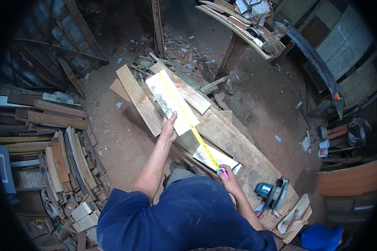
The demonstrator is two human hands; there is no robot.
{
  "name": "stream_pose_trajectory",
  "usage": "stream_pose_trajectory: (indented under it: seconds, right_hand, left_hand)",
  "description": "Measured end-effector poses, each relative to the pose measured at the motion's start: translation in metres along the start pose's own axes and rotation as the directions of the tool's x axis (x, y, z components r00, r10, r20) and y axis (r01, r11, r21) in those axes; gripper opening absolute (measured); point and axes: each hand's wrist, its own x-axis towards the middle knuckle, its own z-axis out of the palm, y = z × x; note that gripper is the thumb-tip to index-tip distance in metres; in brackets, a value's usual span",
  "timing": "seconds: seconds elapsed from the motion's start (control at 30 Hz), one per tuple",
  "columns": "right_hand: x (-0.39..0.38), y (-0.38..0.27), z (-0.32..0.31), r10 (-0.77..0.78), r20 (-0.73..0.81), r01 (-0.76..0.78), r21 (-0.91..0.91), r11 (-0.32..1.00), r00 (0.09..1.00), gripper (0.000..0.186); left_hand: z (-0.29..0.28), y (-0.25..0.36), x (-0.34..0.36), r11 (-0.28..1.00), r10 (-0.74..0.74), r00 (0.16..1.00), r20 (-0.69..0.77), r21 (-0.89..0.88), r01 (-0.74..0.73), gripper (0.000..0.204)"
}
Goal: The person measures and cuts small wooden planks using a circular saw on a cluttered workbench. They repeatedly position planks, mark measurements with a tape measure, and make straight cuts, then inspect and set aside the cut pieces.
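Observation:
My left hand (169,126) grips the left edge of a white, dirt-smudged board (160,94) near its lower end. A yellow tape blade (202,142) runs along that board and down past it to my right hand (226,178), which is closed on the tape measure's pink case (221,170). A shorter white board (230,163) lies beneath the tape by my right hand. Light wooden planks (138,100) lie either side of the measured board, on a long wooden workbench (255,167). A teal circular saw (266,190) sits on the bench right of my right hand.
Stacked timber (54,121) fills the left side. Wood scraps (184,54) litter the floor ahead, by an upright post (157,29). A raised shelf (230,25) holds clutter at upper right. Doors (339,42), paint buckets (322,148) and a blue bag (322,234) are on the right.

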Motion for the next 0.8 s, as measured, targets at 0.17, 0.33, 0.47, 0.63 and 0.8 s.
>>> stream_pose_trajectory:
  seconds: [0.17, 0.33, 0.47, 0.63, 0.8]
  right_hand:
    - [0.005, 0.018, 0.004, -0.110, -0.069, 0.114, 0.055, 0.992, 0.992, 0.045]
    - [0.010, 0.040, 0.002, -0.079, -0.279, 0.151, 0.247, 0.957, 0.957, 0.058]
    - [0.020, 0.076, -0.031, 0.106, -0.430, -0.034, 0.171, 0.985, 0.897, 0.065]
    - [0.023, 0.221, -0.058, 0.120, -0.696, -0.290, -0.131, 0.948, 0.708, 0.066]
    - [-0.004, 0.284, -0.050, 0.300, -0.712, -0.505, -0.090, 0.858, 0.635, 0.065]
  left_hand:
    - [-0.008, -0.001, 0.001, 1.000, -0.027, 0.999, -0.019, 0.015, 0.027, 0.056]
    - [-0.028, -0.001, 0.001, 0.997, -0.080, 0.995, -0.057, 0.012, 0.081, 0.056]
    - [-0.045, 0.004, -0.005, 0.991, -0.100, 0.993, -0.069, 0.085, 0.106, 0.055]
    - [-0.048, 0.010, -0.016, 0.972, -0.108, 0.987, -0.117, 0.198, 0.130, 0.054]
    - [-0.055, 0.020, -0.018, 0.907, -0.047, 0.994, -0.098, 0.412, 0.084, 0.052]
